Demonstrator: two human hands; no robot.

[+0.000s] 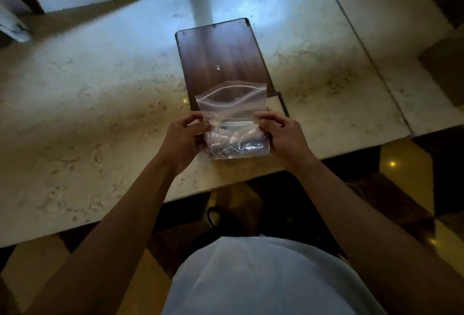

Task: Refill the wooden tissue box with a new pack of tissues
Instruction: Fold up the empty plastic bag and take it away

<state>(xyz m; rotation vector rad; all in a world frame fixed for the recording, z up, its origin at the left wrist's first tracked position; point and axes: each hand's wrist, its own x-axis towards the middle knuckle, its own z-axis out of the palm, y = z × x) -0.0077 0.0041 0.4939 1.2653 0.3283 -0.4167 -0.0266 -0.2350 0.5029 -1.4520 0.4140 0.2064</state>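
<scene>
Here, left hand (184, 136) and right hand (282, 132) pinch the clear tissue pack (234, 123) near the worktop's (100, 88) front edge; best to spread its open mouth evenly over the wooden box (221, 56).

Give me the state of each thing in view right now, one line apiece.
Clear plastic bag: held up by both hands over the table's near edge, its top open.
Left hand: pinching the bag's left side.
Right hand: pinching the bag's right side.
Wooden tissue box: lying flat on the marble table, untouched; the bag hides its near end.
</scene>
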